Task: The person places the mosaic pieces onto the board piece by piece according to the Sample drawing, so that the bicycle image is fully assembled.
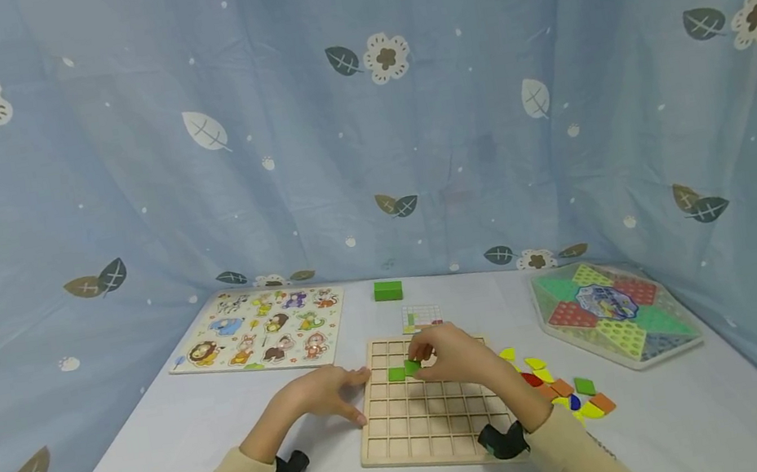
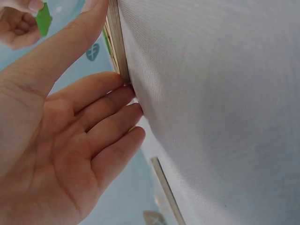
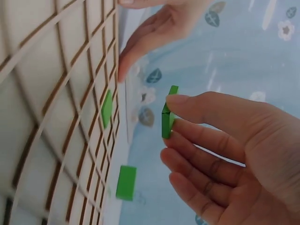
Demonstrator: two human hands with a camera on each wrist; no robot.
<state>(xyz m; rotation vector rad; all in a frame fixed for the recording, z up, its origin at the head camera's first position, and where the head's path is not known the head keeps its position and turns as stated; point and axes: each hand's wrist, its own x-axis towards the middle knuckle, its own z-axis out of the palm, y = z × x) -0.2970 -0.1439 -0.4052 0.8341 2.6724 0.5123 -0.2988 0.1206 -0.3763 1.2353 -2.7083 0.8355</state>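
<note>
A wooden grid board (image 1: 420,427) lies on the white table. My left hand (image 1: 329,391) is at its left side, fingers extended and touching the edge, as the left wrist view also shows. Above the upper part of the board, my right hand (image 1: 455,356) pinches a small green tile (image 3: 167,123) between thumb and fingertips. It has a seam across it, and I cannot tell whether it is one tile or two. Another green tile (image 1: 396,374) lies in a grid cell just left of the held one.
Loose coloured tiles (image 1: 562,388) are scattered right of the board. Behind it are a pattern card (image 1: 422,316) and a green block (image 1: 388,290). An animal puzzle board (image 1: 263,328) lies at the back left, a hexagonal game box (image 1: 613,312) at the right. A patterned curtain (image 1: 306,156) hangs behind.
</note>
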